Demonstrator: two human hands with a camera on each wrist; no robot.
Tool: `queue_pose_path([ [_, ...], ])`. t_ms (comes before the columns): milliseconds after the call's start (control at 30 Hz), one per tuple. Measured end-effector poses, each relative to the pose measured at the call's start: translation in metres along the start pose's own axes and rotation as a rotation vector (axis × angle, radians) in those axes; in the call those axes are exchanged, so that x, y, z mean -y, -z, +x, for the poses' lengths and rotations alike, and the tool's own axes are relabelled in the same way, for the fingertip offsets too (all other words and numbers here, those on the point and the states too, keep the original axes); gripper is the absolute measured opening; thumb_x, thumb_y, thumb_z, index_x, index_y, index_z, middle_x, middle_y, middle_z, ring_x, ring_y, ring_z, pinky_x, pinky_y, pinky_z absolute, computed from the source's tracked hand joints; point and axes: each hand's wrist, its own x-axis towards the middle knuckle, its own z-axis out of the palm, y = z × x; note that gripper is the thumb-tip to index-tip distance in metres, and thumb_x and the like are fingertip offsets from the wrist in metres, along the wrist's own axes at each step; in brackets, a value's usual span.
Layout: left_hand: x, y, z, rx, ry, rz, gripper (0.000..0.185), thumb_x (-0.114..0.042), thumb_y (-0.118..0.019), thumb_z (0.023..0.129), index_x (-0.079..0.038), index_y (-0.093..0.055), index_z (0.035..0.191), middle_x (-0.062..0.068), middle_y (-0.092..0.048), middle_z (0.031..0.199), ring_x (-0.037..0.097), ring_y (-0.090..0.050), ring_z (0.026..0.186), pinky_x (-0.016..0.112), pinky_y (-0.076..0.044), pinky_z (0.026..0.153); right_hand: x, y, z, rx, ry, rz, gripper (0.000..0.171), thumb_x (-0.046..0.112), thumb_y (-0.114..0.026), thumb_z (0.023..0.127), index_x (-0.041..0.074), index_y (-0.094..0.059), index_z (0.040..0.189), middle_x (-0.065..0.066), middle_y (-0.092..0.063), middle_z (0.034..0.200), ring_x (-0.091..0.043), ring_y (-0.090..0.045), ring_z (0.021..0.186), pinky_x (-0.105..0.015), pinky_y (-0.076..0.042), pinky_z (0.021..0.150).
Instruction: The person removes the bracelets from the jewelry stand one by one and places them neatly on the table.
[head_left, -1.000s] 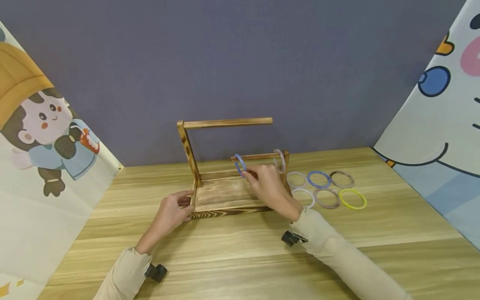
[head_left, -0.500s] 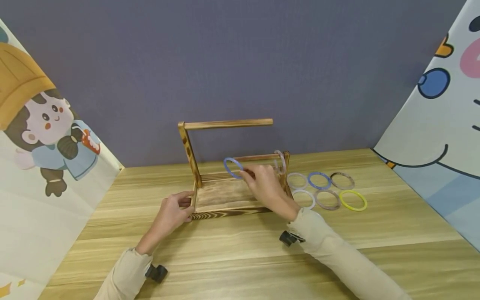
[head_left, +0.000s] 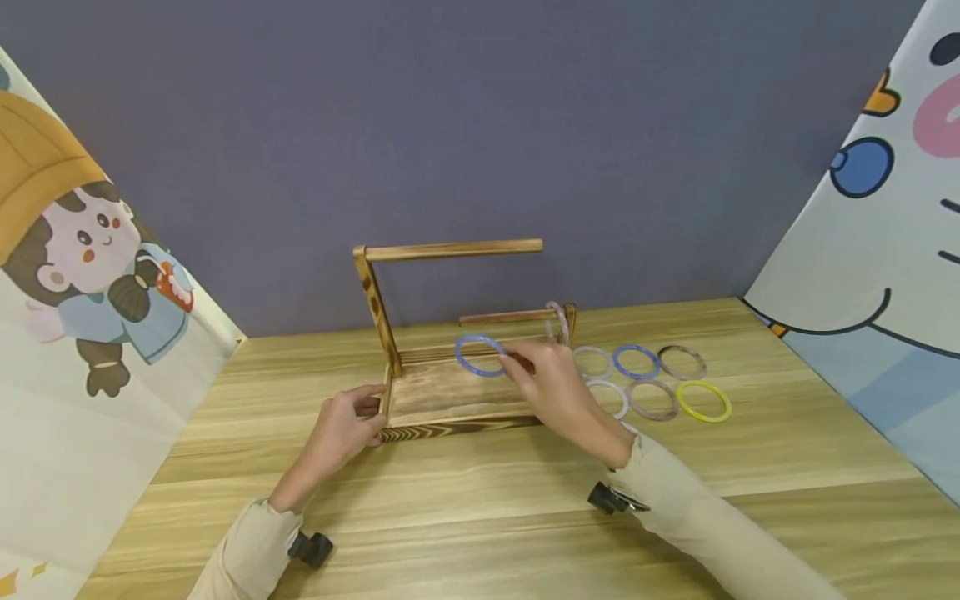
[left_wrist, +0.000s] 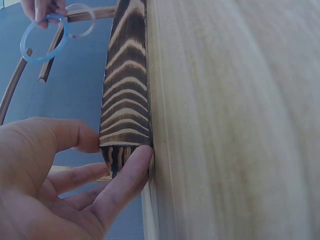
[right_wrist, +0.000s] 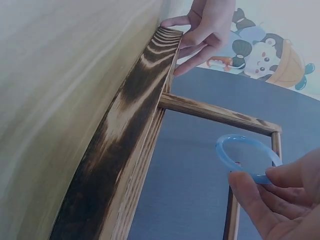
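Observation:
In the head view my right hand point(head_left: 558, 392) pinches a blue bangle point(head_left: 459, 357) between thumb and fingertips. The bangle lies nearly flat in the air above the base of a wooden bangle rack point(head_left: 450, 429). It is free of the rack's short right bar point(head_left: 495, 318). A pale bangle point(head_left: 563, 321) hangs on that bar near its post. My left hand point(head_left: 341, 429) holds the front left corner of the rack. The left wrist view shows the thumb and fingers around the dark-grained corner point(left_wrist: 125, 120).
Right of the rack, several bangles lie on the wooden table point(head_left: 480, 517), among them a blue one point(head_left: 637, 377), a yellow one point(head_left: 705, 418) and a white one point(head_left: 625, 400), partly hidden by my right hand. The rack's long upper bar point(head_left: 457, 248) juts rightward. A grey wall stands behind.
The blue bangle has swung from nearly upright beside the short bar's tip to nearly flat. My right hand has come slightly lower, nearer and to the right. My left hand stays put.

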Motion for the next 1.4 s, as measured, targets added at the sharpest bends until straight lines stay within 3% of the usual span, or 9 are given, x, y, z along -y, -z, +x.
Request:
queue_pose_path([
  [567, 0.000, -0.002, 0.000, -0.002, -0.013, 0.000, 0.051, 0.003, -0.062, 0.087, 0.002, -0.056, 0.138, 0.030, -0.066, 0.115, 0.027, -0.071, 0.087, 0.026, -0.063, 0.059, -0.009, 0.037, -0.042, 0.014, -0.065, -0.048, 0.017, 0.003, -0.068, 0.093, -0.002, -0.071, 0.109, -0.006, -0.074, 0.088, -0.013, -0.069, 0.073, -0.021, -0.060, 0.063],
  [933, 0.001, 0.000, -0.001, 0.002, -0.003, -0.007, 0.050, 0.002, -0.062, 0.088, 0.002, -0.056, 0.138, 0.030, -0.065, 0.116, 0.026, -0.071, 0.086, 0.027, -0.063, 0.060, -0.022, 0.063, -0.062, -0.008, -0.097, -0.100, 0.017, 0.001, -0.069, 0.091, -0.003, -0.070, 0.107, -0.007, -0.075, 0.087, -0.017, -0.072, 0.074, -0.024, -0.062, 0.064],
  [1400, -0.002, 0.001, -0.001, 0.013, 0.022, -0.011, 0.050, 0.000, -0.062, 0.090, 0.002, -0.055, 0.139, 0.028, -0.065, 0.118, 0.026, -0.070, 0.092, 0.027, -0.063, 0.060, -0.047, 0.088, -0.084, -0.006, -0.111, -0.078, 0.019, -0.003, -0.071, 0.088, -0.003, -0.073, 0.107, -0.005, -0.074, 0.082, -0.013, -0.071, 0.067, -0.017, -0.060, 0.060],
])
